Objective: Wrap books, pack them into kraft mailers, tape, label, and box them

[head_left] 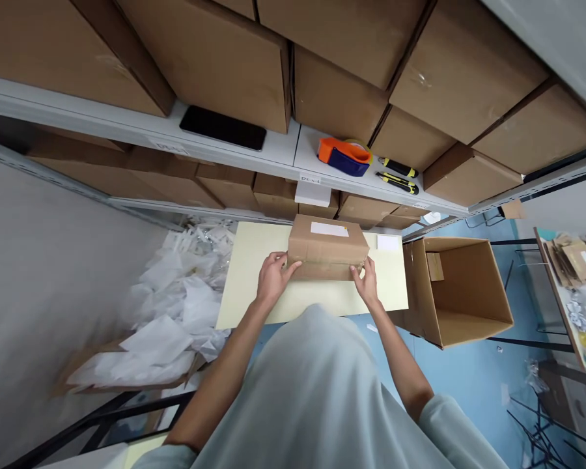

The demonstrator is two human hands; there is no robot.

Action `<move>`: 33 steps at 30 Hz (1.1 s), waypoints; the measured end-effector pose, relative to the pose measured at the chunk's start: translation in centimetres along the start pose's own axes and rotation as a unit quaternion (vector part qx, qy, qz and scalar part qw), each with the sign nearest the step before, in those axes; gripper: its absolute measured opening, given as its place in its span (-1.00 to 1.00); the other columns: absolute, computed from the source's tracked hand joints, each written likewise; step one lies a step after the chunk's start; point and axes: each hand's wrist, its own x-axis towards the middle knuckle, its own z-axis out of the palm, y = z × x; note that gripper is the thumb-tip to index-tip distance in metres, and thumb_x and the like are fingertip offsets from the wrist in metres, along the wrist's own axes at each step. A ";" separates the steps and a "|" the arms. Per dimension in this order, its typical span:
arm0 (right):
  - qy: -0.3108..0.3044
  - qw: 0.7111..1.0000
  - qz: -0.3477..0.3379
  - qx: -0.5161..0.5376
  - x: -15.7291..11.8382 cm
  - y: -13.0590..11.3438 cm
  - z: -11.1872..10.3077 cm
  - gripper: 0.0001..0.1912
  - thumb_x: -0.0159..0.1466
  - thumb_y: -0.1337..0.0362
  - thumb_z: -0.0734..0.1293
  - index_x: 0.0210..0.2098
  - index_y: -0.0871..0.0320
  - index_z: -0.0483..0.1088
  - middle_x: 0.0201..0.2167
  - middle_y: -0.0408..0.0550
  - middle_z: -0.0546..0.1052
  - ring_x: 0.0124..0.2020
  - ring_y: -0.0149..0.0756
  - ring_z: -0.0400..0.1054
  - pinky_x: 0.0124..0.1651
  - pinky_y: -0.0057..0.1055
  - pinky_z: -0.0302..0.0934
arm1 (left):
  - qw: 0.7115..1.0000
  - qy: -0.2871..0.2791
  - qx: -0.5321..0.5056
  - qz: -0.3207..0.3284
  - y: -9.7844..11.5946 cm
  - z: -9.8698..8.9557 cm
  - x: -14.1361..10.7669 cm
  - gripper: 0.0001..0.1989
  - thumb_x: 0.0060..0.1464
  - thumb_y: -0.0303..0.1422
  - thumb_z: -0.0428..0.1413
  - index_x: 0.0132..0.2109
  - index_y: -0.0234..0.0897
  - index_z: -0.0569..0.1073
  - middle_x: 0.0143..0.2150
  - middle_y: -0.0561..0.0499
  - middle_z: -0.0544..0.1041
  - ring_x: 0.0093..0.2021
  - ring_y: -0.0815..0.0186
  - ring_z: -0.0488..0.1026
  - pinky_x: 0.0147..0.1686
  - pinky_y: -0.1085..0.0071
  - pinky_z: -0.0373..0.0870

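Observation:
A brown cardboard box with a white label on it sits on the pale yellow tabletop. At its left end, my left hand grips the near corner, thumb on the front face and fingers around the side. My right hand grips the opposite end in the same way, thumb pressed to the front. A seam runs across the front face between both thumbs. Behind the box's right end lies a small stack of white paper.
A large open cardboard box stands right of the table. White packing scraps heap up at the left. On the shelf ahead lie a black phone, an orange and blue tape dispenser and two utility knives, before several cartons.

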 end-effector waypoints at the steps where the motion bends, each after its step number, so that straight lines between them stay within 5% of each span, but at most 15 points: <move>1: -0.003 1.000 0.012 -0.016 -0.5 0.1 0.6 -0.50 0.48 0.01 0.26 0.26 0.17 0.42 0.28 0.30 0.45 0.29 0.03 0.44 0.34 -0.04 0.40 | 1.000 0.000 0.006 -0.014 -0.6 0.0 -0.4 -0.71 0.30 -0.11 0.20 -0.04 -0.23 0.60 0.09 -0.20 0.60 -0.01 0.09 0.58 0.08 0.26 0.52; 5: -0.051 0.997 0.051 -0.025 -2.7 0.9 3.1 -0.66 0.47 0.15 0.23 0.09 0.15 0.50 0.06 0.20 0.52 -0.05 -0.08 0.58 0.10 -0.09 0.57 | 0.997 -0.018 -0.010 -0.078 -3.0 0.6 -2.7 -0.83 0.27 -0.21 0.22 -0.13 -0.21 0.56 0.05 -0.15 0.61 -0.16 0.16 0.59 -0.01 0.29 0.55; 12: -0.079 0.996 0.028 -0.023 -5.9 1.6 4.2 -0.68 0.43 0.24 0.19 0.00 0.05 0.56 -0.04 0.13 0.65 -0.03 -0.02 0.64 -0.04 -0.11 0.64 | 0.995 -0.018 -0.028 -0.094 -6.1 2.0 -5.5 -0.76 0.26 -0.40 0.04 -0.06 -0.18 0.59 0.20 -0.21 0.62 0.10 0.01 0.66 0.16 0.19 0.59; 15: -0.070 0.997 -0.010 -0.037 -4.3 1.9 2.3 -0.63 0.40 0.25 0.22 0.05 0.02 0.60 0.00 0.15 0.69 0.03 0.08 0.65 0.11 0.01 0.60 | 0.996 -0.026 -0.032 -0.077 -8.2 1.3 -4.7 -0.63 0.20 -0.50 -0.02 -0.03 -0.17 0.63 0.14 -0.18 0.67 0.16 -0.02 0.66 0.23 0.12 0.58; 18: -0.012 0.996 -0.056 -0.068 1.6 0.1 -0.9 -0.52 0.43 0.24 0.18 0.22 0.15 0.55 0.16 0.27 0.65 0.21 0.17 0.57 0.32 0.21 0.45 | 0.996 0.018 -0.033 -0.086 -8.3 -0.9 -1.8 -0.59 0.21 -0.48 -0.02 0.05 -0.20 0.64 0.16 -0.18 0.67 -0.01 0.00 0.71 0.17 0.06 0.61; 21: 0.050 0.978 -0.159 -0.129 10.2 -5.5 -4.5 -0.48 0.49 0.21 0.16 0.33 0.21 0.47 0.23 0.31 0.61 0.28 0.16 0.49 0.37 0.20 0.38 | 0.992 0.099 -0.057 -0.048 -3.7 -4.0 2.1 -0.61 0.27 -0.38 0.03 0.13 -0.22 0.63 0.20 -0.20 0.65 -0.04 0.03 0.70 0.16 0.08 0.62; 24: 0.064 0.949 -0.259 -0.170 18.4 -13.1 -6.9 -0.46 0.53 0.18 0.17 0.40 0.25 0.39 0.34 0.33 0.52 0.38 0.13 0.38 0.45 0.13 0.26 | 0.986 0.128 -0.098 0.045 4.5 -6.9 5.8 -0.55 0.31 -0.40 0.00 0.21 -0.21 0.62 0.23 -0.16 0.65 -0.05 0.11 0.70 0.16 0.14 0.63; 26: 0.031 0.941 -0.248 -0.228 22.4 -17.6 -7.3 -0.43 0.52 0.20 0.21 0.43 0.35 0.33 0.37 0.40 0.48 0.40 0.16 0.35 0.47 0.11 0.21 | 0.979 0.127 -0.118 0.105 10.2 -8.1 7.6 -0.43 0.24 -0.52 -0.05 0.29 -0.20 0.59 0.27 -0.13 0.63 -0.12 0.19 0.72 0.08 0.19 0.68; 28: -0.016 0.936 -0.200 -0.288 25.1 -20.8 -7.1 -0.41 0.50 0.21 0.28 0.42 0.42 0.31 0.38 0.48 0.45 0.42 0.19 0.33 0.47 0.08 0.19 | 0.966 0.163 -0.095 0.178 15.1 -8.6 9.0 -0.34 0.17 -0.61 -0.07 0.31 -0.17 0.59 0.39 -0.09 0.56 0.27 0.14 0.61 0.33 0.16 0.56; 30: -0.049 0.934 -0.170 -0.311 26.6 -22.5 -6.7 -0.42 0.45 0.24 0.36 0.36 0.44 0.37 0.34 0.52 0.49 0.39 0.19 0.39 0.44 0.02 0.22 | 0.949 0.201 -0.053 0.239 18.8 -8.7 9.7 -0.34 0.13 -0.63 -0.04 0.27 -0.19 0.63 0.51 -0.11 0.44 0.59 0.01 0.26 0.53 -0.04 0.33; 31: -0.061 0.934 -0.166 -0.310 27.1 -23.0 -6.5 -0.45 0.42 0.26 0.40 0.32 0.44 0.40 0.29 0.52 0.54 0.34 0.17 0.45 0.42 -0.02 0.25 | 0.942 0.212 -0.041 0.257 20.2 -8.6 9.9 -0.36 0.15 -0.62 -0.03 0.28 -0.20 0.63 0.55 -0.11 0.39 0.64 -0.02 0.15 0.55 -0.10 0.28; 33: -0.080 0.936 -0.165 -0.302 27.8 -23.4 -6.4 -0.49 0.38 0.28 0.44 0.26 0.41 0.45 0.17 0.48 0.63 0.23 0.12 0.56 0.34 -0.11 0.33 | 0.940 0.210 -0.042 0.266 21.9 -8.2 9.8 -0.37 0.21 -0.60 -0.03 0.33 -0.17 0.59 0.57 -0.10 0.35 0.60 0.00 0.24 0.52 -0.08 0.35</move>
